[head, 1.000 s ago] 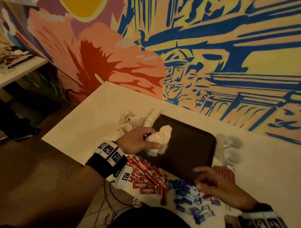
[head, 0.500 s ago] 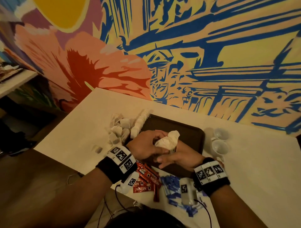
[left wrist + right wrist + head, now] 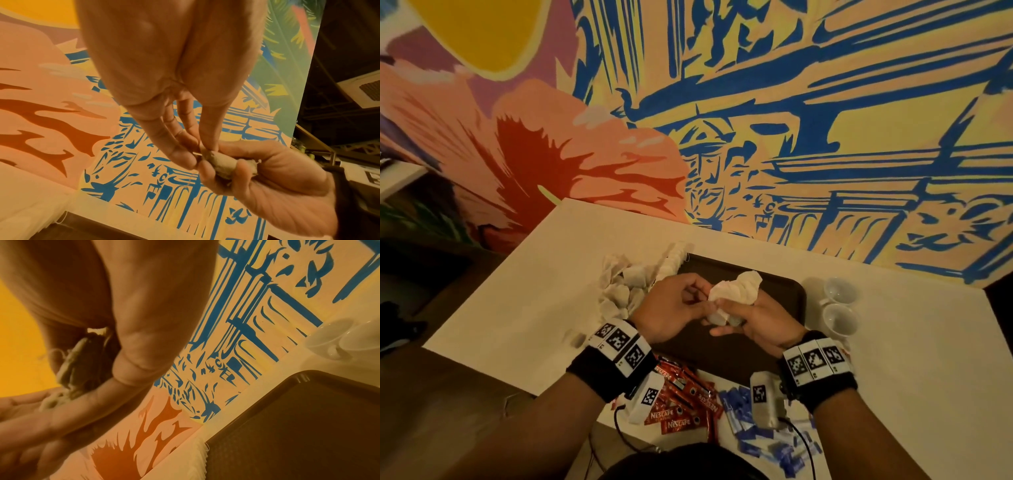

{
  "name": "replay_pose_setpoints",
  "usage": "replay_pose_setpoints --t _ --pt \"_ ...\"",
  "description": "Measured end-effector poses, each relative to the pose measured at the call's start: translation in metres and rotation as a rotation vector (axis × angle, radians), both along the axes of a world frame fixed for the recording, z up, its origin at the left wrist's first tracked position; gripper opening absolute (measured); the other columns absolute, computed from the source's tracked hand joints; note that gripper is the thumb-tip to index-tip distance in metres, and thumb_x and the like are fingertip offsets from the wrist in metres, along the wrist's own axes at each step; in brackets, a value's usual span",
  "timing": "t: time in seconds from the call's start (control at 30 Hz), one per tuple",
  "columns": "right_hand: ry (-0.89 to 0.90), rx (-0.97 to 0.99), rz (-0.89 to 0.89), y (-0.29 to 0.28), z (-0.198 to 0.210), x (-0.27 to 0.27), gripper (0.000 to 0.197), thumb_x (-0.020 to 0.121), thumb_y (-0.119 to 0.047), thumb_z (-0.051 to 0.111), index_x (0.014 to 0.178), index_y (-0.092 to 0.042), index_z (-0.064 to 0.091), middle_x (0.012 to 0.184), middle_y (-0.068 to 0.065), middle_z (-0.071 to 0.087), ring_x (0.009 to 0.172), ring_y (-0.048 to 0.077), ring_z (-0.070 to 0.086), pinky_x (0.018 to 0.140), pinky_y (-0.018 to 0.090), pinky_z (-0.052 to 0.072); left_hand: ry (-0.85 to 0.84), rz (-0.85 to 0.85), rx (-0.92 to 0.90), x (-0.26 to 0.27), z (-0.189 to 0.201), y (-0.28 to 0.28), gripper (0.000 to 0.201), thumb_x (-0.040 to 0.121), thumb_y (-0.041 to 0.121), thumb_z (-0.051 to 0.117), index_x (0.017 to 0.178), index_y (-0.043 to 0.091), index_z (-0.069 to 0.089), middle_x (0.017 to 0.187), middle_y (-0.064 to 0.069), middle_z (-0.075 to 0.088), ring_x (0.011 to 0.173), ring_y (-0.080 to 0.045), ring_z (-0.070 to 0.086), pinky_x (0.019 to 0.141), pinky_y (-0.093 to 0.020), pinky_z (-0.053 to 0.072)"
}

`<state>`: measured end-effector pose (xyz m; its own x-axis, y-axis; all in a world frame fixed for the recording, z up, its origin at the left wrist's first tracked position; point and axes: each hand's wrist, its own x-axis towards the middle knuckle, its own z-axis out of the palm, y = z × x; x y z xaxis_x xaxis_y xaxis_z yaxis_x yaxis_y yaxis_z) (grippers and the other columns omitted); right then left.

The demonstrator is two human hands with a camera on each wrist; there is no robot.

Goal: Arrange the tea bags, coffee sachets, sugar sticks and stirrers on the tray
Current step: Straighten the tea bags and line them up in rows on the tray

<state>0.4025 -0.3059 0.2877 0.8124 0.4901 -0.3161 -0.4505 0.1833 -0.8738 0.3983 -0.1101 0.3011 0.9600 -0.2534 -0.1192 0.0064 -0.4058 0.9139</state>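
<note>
Tea bags: a small bunch is being held up in both hands, over the near left part of the tray. It is not touching the tray.
Right hand: the right hand is curling its fingers and thumb round the bottom of the bunch. Its grip is closed tight on the bags.
Left hand: the left hand is pinching the near end of the bunch with its fingertips. A thin string seems to be hanging there. I am guessing it is pulling one bag or a string loose.
Which way: the bunch is standing with its long side going up and away, toward the far right corner of the tray. Its top is sticking out above the right hand.
How to do it well: I think the right hand should be holding the bunch gently and the left hand should be tugging slowly, so no bag is tearing. Then the bags should be going down flat in a neat row on the tray.
Other tea bags: a pile is lying on the bench just beside the tray's left edge.
Coffee sachets: the red ones are lying at the near edge of the bench.
Sugar sticks: the blue ones are lying just beside the red ones. I think they are the sugar.
Cups: two white cups are sitting by the tray's right edge.
</note>
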Motion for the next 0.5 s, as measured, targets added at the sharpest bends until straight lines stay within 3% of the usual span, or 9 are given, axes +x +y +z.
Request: replay_pose_setpoints --t 0.13,0.33,0.43,0.5 --pt "0.002 -0.032 -0.043 0.013 0.0 0.009 0.024 0.099 -0.007 0.06 0.121 0.002 0.063 0.111 0.024 0.072 0.095 0.033 0.073 0.07 0.032 0.062 0.008 0.047 -0.093 0.009 0.004 0.018 0.026 0.087 0.008 0.075 0.11 0.011 0.064 0.092 -0.015 0.066 0.077 -0.021 0.068 0.074 -0.036 0.061" --pt "-0.007 -0.111 -0.021 0.038 0.005 0.021 0.032 0.09 -0.01 0.072 0.12 -0.002 0.065 0.107 0.021 0.073 0.093 0.031 0.074 0.064 0.03 0.061 0.023 0.049 -0.112 0.024 0.008 0.039 0.019 0.09 0.026 0.074 0.105 0.015 0.071 0.1 -0.01 0.069 0.082 -0.027 0.071 0.072 -0.033 0.061" --pt "-0.008 -0.129 0.017 0.051 0.007 0.026 0.035 0.089 -0.01 0.074 0.122 -0.004 0.064 0.105 0.016 0.074 0.093 0.03 0.073 0.063 0.031 0.061 -0.014 0.0 -0.065 0.033 0.006 0.048 0.015 0.089 0.024 0.074 0.096 0.012 0.07 0.096 -0.009 0.071 0.077 -0.021 0.071 0.069 -0.019 0.052" --pt "0.024 -0.106 0.021 0.057 0.007 0.028 0.035 0.089 -0.007 0.073 0.123 -0.003 0.063 0.102 0.014 0.072 0.093 0.028 0.072 0.061 0.031 0.06 -0.029 -0.003 -0.067 0.039 0.005 0.054 0.012 0.09 0.024 0.074 0.094 0.014 0.07 0.094 -0.004 0.072 0.085 -0.016 0.069 0.078 -0.025 0.053"
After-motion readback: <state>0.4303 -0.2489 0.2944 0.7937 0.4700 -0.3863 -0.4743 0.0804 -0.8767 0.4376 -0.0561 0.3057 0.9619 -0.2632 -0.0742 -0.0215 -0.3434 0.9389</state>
